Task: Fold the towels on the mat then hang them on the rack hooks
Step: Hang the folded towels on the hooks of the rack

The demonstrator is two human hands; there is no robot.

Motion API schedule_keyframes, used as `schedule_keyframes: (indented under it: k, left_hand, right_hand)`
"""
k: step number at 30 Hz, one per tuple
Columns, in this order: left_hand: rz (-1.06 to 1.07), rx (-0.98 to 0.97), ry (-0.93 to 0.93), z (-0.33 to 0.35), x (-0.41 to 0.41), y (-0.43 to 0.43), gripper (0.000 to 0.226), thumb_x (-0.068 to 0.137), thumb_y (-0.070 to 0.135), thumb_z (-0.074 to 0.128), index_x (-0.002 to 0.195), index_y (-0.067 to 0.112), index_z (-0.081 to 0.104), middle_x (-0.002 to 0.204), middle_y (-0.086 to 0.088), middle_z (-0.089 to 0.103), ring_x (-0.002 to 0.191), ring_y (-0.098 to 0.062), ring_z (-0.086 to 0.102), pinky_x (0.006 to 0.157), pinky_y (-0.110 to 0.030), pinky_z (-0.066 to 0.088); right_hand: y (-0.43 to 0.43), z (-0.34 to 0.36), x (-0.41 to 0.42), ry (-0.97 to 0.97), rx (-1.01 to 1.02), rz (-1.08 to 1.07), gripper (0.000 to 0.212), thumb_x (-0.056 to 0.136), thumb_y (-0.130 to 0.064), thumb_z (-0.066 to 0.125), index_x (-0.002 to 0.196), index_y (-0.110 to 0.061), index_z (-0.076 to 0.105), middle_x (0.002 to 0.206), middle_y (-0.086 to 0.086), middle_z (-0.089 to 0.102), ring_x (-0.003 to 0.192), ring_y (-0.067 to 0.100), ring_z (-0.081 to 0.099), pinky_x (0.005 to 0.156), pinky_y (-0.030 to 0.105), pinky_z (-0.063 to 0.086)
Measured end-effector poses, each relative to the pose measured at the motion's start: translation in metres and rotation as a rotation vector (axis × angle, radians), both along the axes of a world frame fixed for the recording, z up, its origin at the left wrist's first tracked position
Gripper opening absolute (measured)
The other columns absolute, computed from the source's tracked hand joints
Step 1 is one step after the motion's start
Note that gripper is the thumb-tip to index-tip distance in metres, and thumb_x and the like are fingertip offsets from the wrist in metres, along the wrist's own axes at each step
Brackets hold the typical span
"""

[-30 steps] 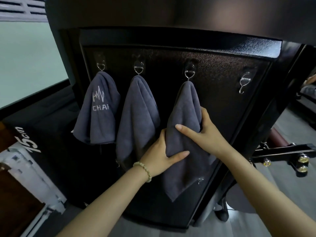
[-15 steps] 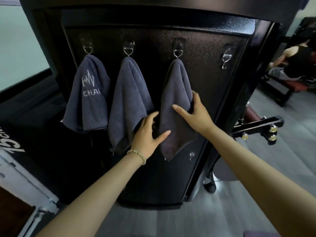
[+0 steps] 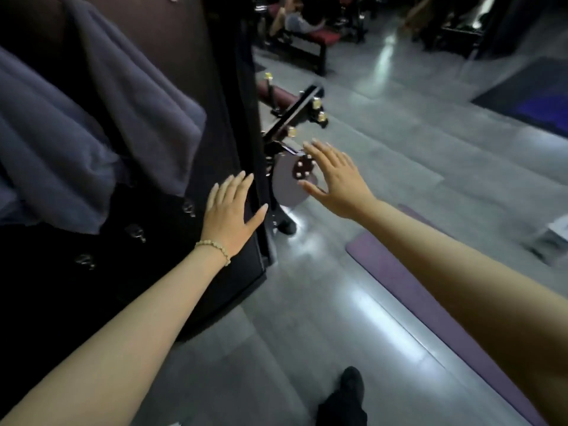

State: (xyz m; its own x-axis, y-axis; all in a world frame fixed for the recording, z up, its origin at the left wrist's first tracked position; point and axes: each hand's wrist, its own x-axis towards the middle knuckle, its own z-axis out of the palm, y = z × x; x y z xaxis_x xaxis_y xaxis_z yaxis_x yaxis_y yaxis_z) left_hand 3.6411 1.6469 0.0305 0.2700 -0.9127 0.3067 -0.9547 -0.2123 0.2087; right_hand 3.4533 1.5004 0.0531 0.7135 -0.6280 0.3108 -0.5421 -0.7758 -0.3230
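Left hand (image 3: 229, 213) and right hand (image 3: 333, 179), empty and spread, leave the hung towel (image 3: 138, 96), turning toward the mat (image 3: 430, 296).

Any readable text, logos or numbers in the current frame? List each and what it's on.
None readable.
towels: only plain grey folds show, with no lettering in this view.
rack panel: no marking visible.
white object at the right edge: too blurred to tell whether it carries any print.
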Motion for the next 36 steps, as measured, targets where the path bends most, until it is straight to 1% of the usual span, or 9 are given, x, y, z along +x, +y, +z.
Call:
schedule_keyframes:
  k: [4,8,10,12,15,17,20,29,36]
  left_hand:
    - [-0.197,0.161,-0.002,-0.038,-0.090,-0.043,0.073,0.092,0.058,0.033,0.150,0.014,0.024,0.156,-0.004,0.025,0.144,-0.022,0.019,0.118,-0.039,0.007]
    - [-0.407,0.241,-0.023,-0.071,-0.208,-0.081,0.091,0.078,0.067,0.015,0.145,0.009,0.033,0.150,-0.009,0.036,0.139,-0.028,0.032,0.115,-0.046,0.016]
    - [-0.503,0.314,-0.047,-0.084,-0.273,-0.095,0.096,0.073,0.069,0.005,0.148,0.012,0.026,0.154,-0.006,0.029,0.142,-0.025,0.026,0.116,-0.043,0.012]
    - [-0.596,0.366,-0.054,-0.096,-0.341,-0.107,0.087,0.082,0.069,0.015,0.150,0.015,0.021,0.156,-0.003,0.024,0.144,-0.022,0.020,0.117,-0.041,0.010]
    - [-0.743,0.402,-0.068,-0.112,-0.446,-0.118,0.071,0.094,0.056,0.035,0.151,0.017,0.017,0.157,-0.001,0.019,0.146,-0.020,0.014,0.119,-0.039,0.003]
    - [-0.837,0.401,-0.092,-0.118,-0.515,-0.121,0.071,0.095,0.056,0.033,0.151,0.017,0.016,0.157,0.000,0.019,0.146,-0.020,0.013,0.119,-0.039,0.002]
    - [-0.970,0.395,-0.157,-0.124,-0.609,-0.122,0.071,0.095,0.058,0.027,0.152,0.018,0.011,0.158,0.001,0.018,0.146,-0.019,0.011,0.119,-0.039,0.002]
    - [-1.250,0.433,-0.281,-0.147,-0.807,-0.141,0.069,0.096,0.057,0.026,0.151,0.019,0.011,0.157,0.002,0.020,0.146,-0.018,0.011,0.119,-0.039,0.002]
    - [-1.403,0.508,-0.328,-0.196,-0.928,-0.202,0.072,0.093,0.063,0.018,0.151,0.020,0.012,0.156,0.002,0.021,0.146,-0.017,0.011,0.120,-0.039,0.003]
  right_hand:
    - [0.002,-0.033,-0.140,0.109,0.023,-0.247,0.078,0.087,-0.066,0.031,0.150,-0.022,0.023,0.157,0.001,0.025,0.145,0.024,0.020,0.118,0.044,0.016]
    - [0.023,-0.061,-0.292,0.152,0.091,-0.487,0.070,0.093,-0.049,0.051,0.150,-0.021,0.023,0.157,0.001,0.025,0.145,0.022,0.021,0.117,0.038,0.012]
    - [0.041,-0.074,-0.367,0.162,0.120,-0.606,0.070,0.093,-0.049,0.052,0.150,-0.021,0.023,0.157,0.000,0.025,0.145,0.021,0.021,0.117,0.037,0.012]
    - [0.061,-0.086,-0.439,0.164,0.164,-0.717,0.070,0.093,-0.049,0.051,0.150,-0.022,0.022,0.157,-0.001,0.024,0.145,0.021,0.020,0.118,0.038,0.011]
    - [0.095,-0.102,-0.537,0.172,0.238,-0.881,0.074,0.090,-0.059,0.043,0.151,-0.022,0.021,0.158,-0.002,0.022,0.145,0.020,0.020,0.118,0.038,0.010]
    - [0.115,-0.111,-0.597,0.179,0.270,-0.968,0.076,0.088,-0.063,0.039,0.151,-0.023,0.021,0.158,-0.003,0.022,0.145,0.020,0.020,0.118,0.038,0.010]
    - [0.147,-0.124,-0.679,0.168,0.308,-1.101,0.070,0.093,-0.052,0.048,0.151,-0.023,0.022,0.157,-0.003,0.023,0.146,0.020,0.019,0.117,0.037,0.012]
    - [0.208,-0.157,-0.835,0.165,0.407,-1.431,0.069,0.092,-0.052,0.050,0.149,-0.021,0.027,0.153,0.000,0.033,0.141,0.018,0.029,0.113,0.038,0.024]
    - [0.179,-0.209,-0.914,0.113,0.507,-1.594,0.070,0.091,-0.053,0.051,0.149,-0.022,0.027,0.154,-0.002,0.030,0.142,0.016,0.027,0.114,0.036,0.024]
